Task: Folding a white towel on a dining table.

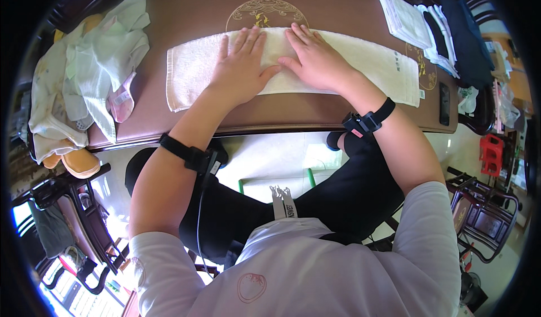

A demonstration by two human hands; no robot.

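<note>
A white towel point(359, 65) lies spread in a long strip across the brown cushioned seat point(190, 13) before me. Flat on its middle rests my left hand point(243, 63), fingers spread and pointing to the far edge. My right hand point(312, 57) lies palm down just right of it, its thumb close to the left thumb. Neither hand grips anything. Dark printed writing and a small tag show near the towel's right end. The cloth under both palms is hidden.
At the left is a pile of loose clothes point(97, 59) beside an orange plush item point(80, 163). Folded white towels point(403, 19) and dark folded clothes point(467, 42) sit at the right. A black phone point(444, 103) lies near the seat's right edge. Dark wooden chairs point(486, 220) stand on both sides.
</note>
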